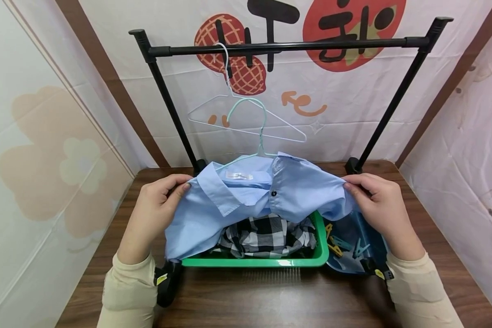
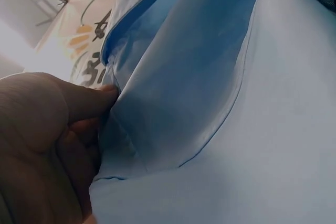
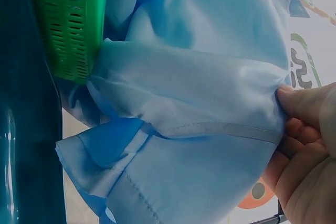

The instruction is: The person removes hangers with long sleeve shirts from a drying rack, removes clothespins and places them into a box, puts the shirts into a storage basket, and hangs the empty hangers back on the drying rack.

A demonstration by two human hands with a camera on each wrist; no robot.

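A light blue collared shirt (image 1: 213, 218) is spread above a green basket, with a mint green hanger (image 1: 261, 132) inside its neck. My left hand (image 1: 157, 205) pinches the shirt's shoulder on the left between thumb and fingers. On the opposite side, my right hand (image 1: 379, 202) pinches the other shoulder. In the left wrist view, the thumb of the left hand (image 2: 47, 114) presses on the blue cloth. The right wrist view has the right hand (image 3: 310, 140) gripping the shirt (image 3: 210, 98) near a sleeve seam. The hanger's hook stands free, below the rack's bar.
A black rack (image 1: 295, 46) stands behind, with a white wire hanger (image 1: 246, 132) on its bar. In the green basket (image 1: 321, 246) lies a black-and-white checked garment (image 1: 266, 237). A blue bin (image 1: 348, 266) holds several yellow and teal clothespins (image 1: 335, 249). All this is on a brown table (image 1: 229, 300).
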